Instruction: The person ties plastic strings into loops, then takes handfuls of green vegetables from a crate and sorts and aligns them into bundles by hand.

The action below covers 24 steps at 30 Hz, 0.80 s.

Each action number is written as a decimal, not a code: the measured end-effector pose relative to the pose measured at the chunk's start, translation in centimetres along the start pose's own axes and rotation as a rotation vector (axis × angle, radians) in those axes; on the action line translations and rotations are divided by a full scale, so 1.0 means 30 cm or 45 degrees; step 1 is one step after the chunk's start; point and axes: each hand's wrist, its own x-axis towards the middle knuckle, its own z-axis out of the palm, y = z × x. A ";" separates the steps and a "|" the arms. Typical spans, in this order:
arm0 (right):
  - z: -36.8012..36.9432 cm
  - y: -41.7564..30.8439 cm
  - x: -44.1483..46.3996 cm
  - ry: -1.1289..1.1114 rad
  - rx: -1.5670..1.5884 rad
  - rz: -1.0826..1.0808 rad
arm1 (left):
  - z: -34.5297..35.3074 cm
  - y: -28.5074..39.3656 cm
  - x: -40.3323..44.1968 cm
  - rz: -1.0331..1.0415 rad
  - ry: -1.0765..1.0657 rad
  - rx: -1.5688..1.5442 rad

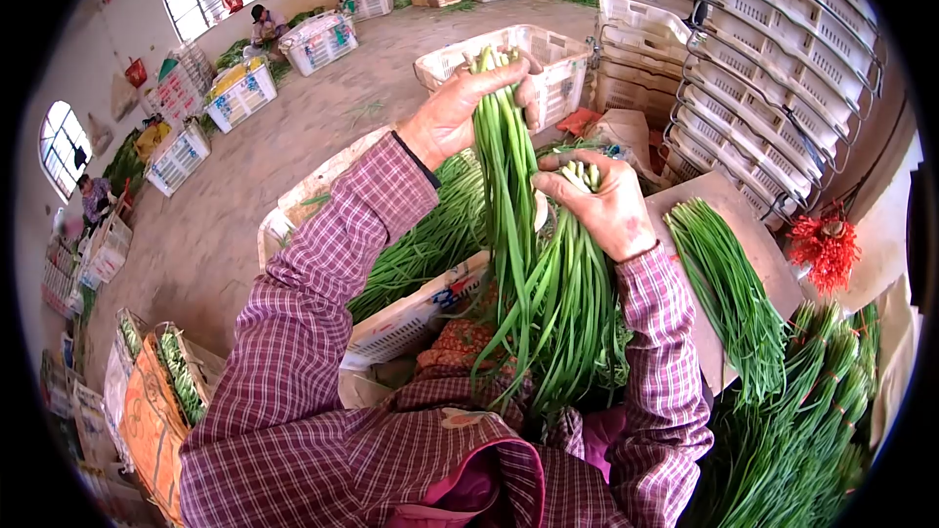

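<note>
Raised in front of me, my left hand (pixel 458 108) grips the white ends of a bunch of long green stalks (pixel 506 176), whose leaves hang down. To its right and a little lower, my right hand (pixel 604 203) is closed round a second bunch (pixel 572 284), its pale ends showing between thumb and fingers. The leaves of the two bunches touch and overlap low down. Behind them, a white crate (pixel 411 323) holds more green stalks. A loose bunch (pixel 729 284) lies on a board (pixel 719 198) right of my right hand.
An empty-looking white crate (pixel 558 64) stands ahead. Tall stacked crates (pixel 763 88) rise at the right, beside red ties (pixel 825 246). Tied green bundles (pixel 802 420) lie at the lower right. An orange sack (pixel 152 420) is at the lower left. Several people sit far off among crates.
</note>
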 end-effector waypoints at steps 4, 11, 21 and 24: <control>-0.007 0.020 -0.003 -0.097 0.046 0.105 | 0.012 -0.022 0.002 -0.043 -0.020 0.055; -0.126 -0.012 -0.041 -0.235 0.285 0.239 | 0.031 -0.045 -0.015 -0.063 -0.053 0.482; -0.296 0.034 -0.175 -0.085 -0.027 0.300 | -0.139 0.003 -0.025 -0.121 0.221 0.340; -0.312 0.024 -0.181 0.135 -0.034 0.224 | -0.109 0.028 -0.031 -0.029 0.176 0.288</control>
